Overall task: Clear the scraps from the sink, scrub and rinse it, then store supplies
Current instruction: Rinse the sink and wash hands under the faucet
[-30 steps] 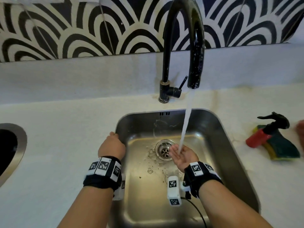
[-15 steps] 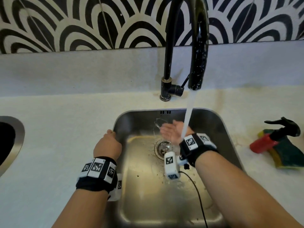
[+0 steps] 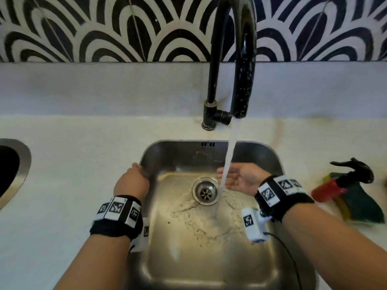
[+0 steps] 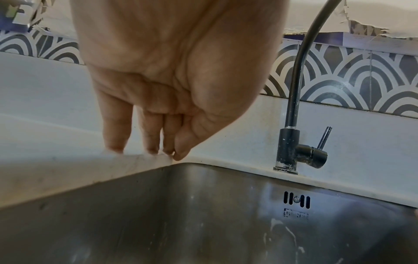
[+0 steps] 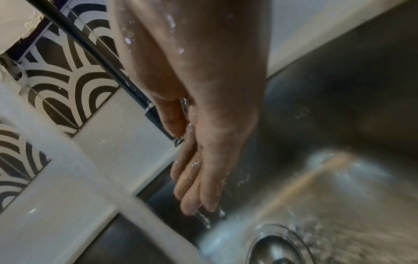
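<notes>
A steel sink [image 3: 276,162] holds foamy, murky water and small scraps around its drain [image 3: 205,191]. The black tap [image 3: 243,59] runs a white stream [image 3: 228,162] into the basin. My right hand [image 3: 236,177] is held flat and wet in the stream, fingers straight [image 5: 192,187], holding nothing. My left hand [image 3: 134,176] rests on the sink's left rim; its fingertips [image 4: 149,150] touch the white counter edge. A red spray bottle with a black trigger [image 3: 343,181] lies on a green and yellow sponge [image 3: 360,204] right of the sink.
White counter [image 3: 73,164] surrounds the sink. A second steel-rimmed basin [image 3: 12,174] sits at the far left. The tap's lever [image 4: 323,137] stands at its base. A patterned black-and-white tiled wall [image 3: 104,28] runs behind.
My right hand swept from near the drain up toward the back wall, then rightward, and now lies flat in the stream. The left hand stayed on the rim. Foamy water has spread across the floor.
</notes>
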Demonstrator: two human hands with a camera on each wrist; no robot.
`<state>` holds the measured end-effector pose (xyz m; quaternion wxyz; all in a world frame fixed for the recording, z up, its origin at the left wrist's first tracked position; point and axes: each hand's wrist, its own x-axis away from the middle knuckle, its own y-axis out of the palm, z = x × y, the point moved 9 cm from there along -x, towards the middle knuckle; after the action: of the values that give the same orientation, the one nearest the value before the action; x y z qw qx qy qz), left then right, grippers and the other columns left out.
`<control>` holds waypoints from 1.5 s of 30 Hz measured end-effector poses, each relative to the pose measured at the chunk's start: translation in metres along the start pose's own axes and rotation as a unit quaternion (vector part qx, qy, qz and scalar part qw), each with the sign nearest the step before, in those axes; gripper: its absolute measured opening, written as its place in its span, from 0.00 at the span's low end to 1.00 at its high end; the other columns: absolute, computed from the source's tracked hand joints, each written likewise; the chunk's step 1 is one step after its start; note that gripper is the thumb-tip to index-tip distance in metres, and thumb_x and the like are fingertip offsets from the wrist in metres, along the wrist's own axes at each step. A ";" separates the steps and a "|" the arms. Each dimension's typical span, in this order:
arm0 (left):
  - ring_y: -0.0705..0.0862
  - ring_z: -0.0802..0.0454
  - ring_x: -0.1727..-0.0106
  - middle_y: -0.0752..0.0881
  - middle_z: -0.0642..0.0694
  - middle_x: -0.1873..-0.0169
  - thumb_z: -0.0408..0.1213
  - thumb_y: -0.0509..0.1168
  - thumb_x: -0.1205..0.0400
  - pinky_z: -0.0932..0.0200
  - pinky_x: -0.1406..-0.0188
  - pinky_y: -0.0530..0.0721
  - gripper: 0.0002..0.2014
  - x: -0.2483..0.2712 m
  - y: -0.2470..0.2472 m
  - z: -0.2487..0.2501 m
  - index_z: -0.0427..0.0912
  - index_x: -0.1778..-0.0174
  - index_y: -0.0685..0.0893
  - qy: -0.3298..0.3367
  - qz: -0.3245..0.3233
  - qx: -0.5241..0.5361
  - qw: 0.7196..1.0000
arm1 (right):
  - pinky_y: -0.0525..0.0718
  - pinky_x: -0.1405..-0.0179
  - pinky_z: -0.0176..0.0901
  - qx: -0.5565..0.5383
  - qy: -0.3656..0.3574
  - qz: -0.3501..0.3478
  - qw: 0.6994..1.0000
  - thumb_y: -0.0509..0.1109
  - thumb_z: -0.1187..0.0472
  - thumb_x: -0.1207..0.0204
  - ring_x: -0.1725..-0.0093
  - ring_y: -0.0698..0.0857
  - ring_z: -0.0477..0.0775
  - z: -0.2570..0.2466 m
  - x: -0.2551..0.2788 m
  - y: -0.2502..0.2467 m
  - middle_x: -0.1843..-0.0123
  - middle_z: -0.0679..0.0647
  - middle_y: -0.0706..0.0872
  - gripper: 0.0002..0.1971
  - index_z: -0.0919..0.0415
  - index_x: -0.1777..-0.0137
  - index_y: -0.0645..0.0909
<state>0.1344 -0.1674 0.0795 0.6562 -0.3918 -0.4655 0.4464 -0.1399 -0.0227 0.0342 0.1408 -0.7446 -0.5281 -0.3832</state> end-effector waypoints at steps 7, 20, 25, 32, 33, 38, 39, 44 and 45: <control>0.79 0.36 0.34 0.80 0.32 0.35 0.30 0.52 0.18 0.47 0.37 0.75 0.20 0.002 0.000 -0.002 0.34 0.30 0.71 -0.015 0.004 -0.016 1.000 | 0.83 0.60 0.41 -0.032 -0.002 -0.005 0.999 0.54 0.52 0.14 0.61 0.84 0.53 0.036 0.010 0.002 0.48 0.60 0.85 0.18 0.64 0.46 0.81; 0.78 0.32 0.34 0.77 0.30 0.35 0.29 0.59 0.22 0.44 0.35 0.75 0.19 0.018 0.007 -0.004 0.32 0.34 0.70 -0.030 -0.002 0.005 1.000 | 0.88 0.54 0.46 -0.145 0.029 -0.033 0.988 0.52 0.57 0.13 0.57 0.89 0.57 0.055 0.022 0.026 0.54 0.62 0.88 0.20 0.71 0.40 0.80; 0.80 0.32 0.36 0.80 0.29 0.38 0.30 0.59 0.22 0.44 0.37 0.77 0.19 0.019 0.009 -0.011 0.29 0.35 0.71 -0.030 0.005 0.009 1.000 | 0.89 0.65 0.45 -0.206 0.048 -0.038 0.977 0.54 0.59 0.14 0.63 0.86 0.56 0.066 0.020 0.035 0.64 0.60 0.86 0.17 0.68 0.54 0.80; 0.80 0.32 0.36 0.80 0.27 0.39 0.31 0.59 0.22 0.45 0.37 0.77 0.19 0.019 0.009 -0.015 0.29 0.35 0.72 -0.028 0.002 0.013 1.000 | 0.84 0.50 0.43 0.367 0.125 -0.213 0.897 0.54 0.47 0.15 0.58 0.88 0.53 0.077 0.062 0.041 0.55 0.60 0.89 0.25 0.67 0.51 0.84; 0.80 0.32 0.36 0.80 0.27 0.38 0.32 0.59 0.21 0.45 0.37 0.77 0.20 0.018 0.009 -0.014 0.29 0.34 0.71 -0.029 0.001 0.012 0.999 | 0.83 0.47 0.42 0.446 0.143 -0.232 0.852 0.53 0.45 0.15 0.54 0.88 0.53 0.084 0.070 0.038 0.50 0.60 0.89 0.27 0.68 0.45 0.84; 0.79 0.33 0.33 0.79 0.28 0.35 0.31 0.58 0.21 0.46 0.37 0.76 0.23 0.019 0.008 -0.014 0.29 0.29 0.69 -0.042 -0.002 0.001 0.999 | 0.81 0.41 0.41 0.516 0.174 -0.221 0.809 0.53 0.43 0.15 0.44 0.86 0.52 0.096 0.082 0.023 0.37 0.57 0.87 0.27 0.64 0.35 0.82; 0.78 0.33 0.33 0.79 0.28 0.35 0.31 0.58 0.21 0.46 0.36 0.76 0.23 0.019 0.008 -0.014 0.29 0.29 0.69 -0.043 -0.001 0.002 0.999 | 0.81 0.40 0.43 0.491 0.159 -0.203 0.832 0.53 0.44 0.15 0.42 0.87 0.53 0.090 0.079 0.021 0.37 0.57 0.86 0.27 0.64 0.35 0.81; 0.77 0.34 0.32 0.79 0.30 0.34 0.30 0.59 0.21 0.47 0.35 0.75 0.23 0.021 0.008 -0.015 0.32 0.28 0.69 -0.059 0.009 0.016 0.998 | 0.82 0.51 0.43 0.199 0.052 -0.094 0.974 0.55 0.47 0.15 0.50 0.89 0.57 0.052 0.051 0.008 0.50 0.59 0.89 0.23 0.66 0.45 0.83; 0.78 0.34 0.32 0.79 0.30 0.34 0.30 0.58 0.21 0.47 0.35 0.75 0.23 0.022 0.008 -0.015 0.32 0.29 0.70 -0.061 0.011 0.019 0.998 | 0.83 0.54 0.41 0.139 0.043 -0.079 0.986 0.55 0.48 0.15 0.54 0.89 0.56 0.048 0.046 0.006 0.53 0.59 0.89 0.22 0.65 0.48 0.84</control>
<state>0.1507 -0.1460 0.0742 0.6287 -0.3567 -0.4916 0.4856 -0.1075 0.0352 0.0368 0.2344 -0.6565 -0.6270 -0.3476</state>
